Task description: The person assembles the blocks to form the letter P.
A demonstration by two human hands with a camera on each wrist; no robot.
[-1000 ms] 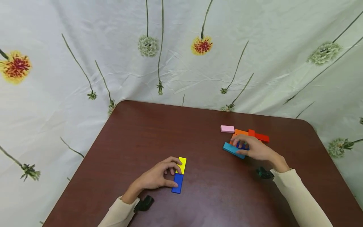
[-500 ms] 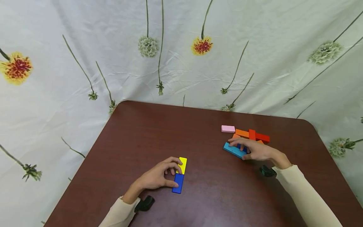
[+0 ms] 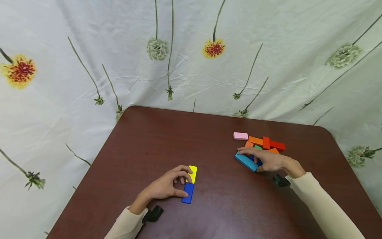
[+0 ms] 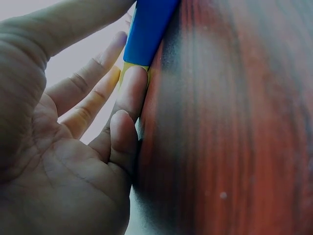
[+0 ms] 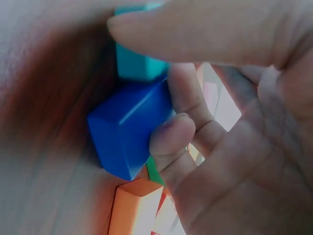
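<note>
In the head view my left hand [image 3: 168, 182] rests beside a yellow block [image 3: 192, 173] and a dark blue block [image 3: 188, 193] lying end to end. Its loosely bent fingers reach the yellow block, and the thumb touches the blue one. On the right, my right hand [image 3: 274, 161] spans a light blue block [image 3: 246, 161], with index finger at the far end and thumb at the near end. Another dark blue block [image 5: 134, 127] lies against the light blue one in the right wrist view, where the ring and little fingers curl beside it.
Behind the right hand lie red blocks [image 3: 277, 145], orange blocks [image 3: 255, 140] and a green block [image 3: 258, 147], close together. A pink block [image 3: 240, 136] sits just left of them. The brown table [image 3: 167, 132] ends at a flowered cloth [image 3: 191, 66].
My right hand has shifted slightly towards me and its index finger has stretched to the far end of the light blue block, uncovering the green block. The left hand stays in place.
</note>
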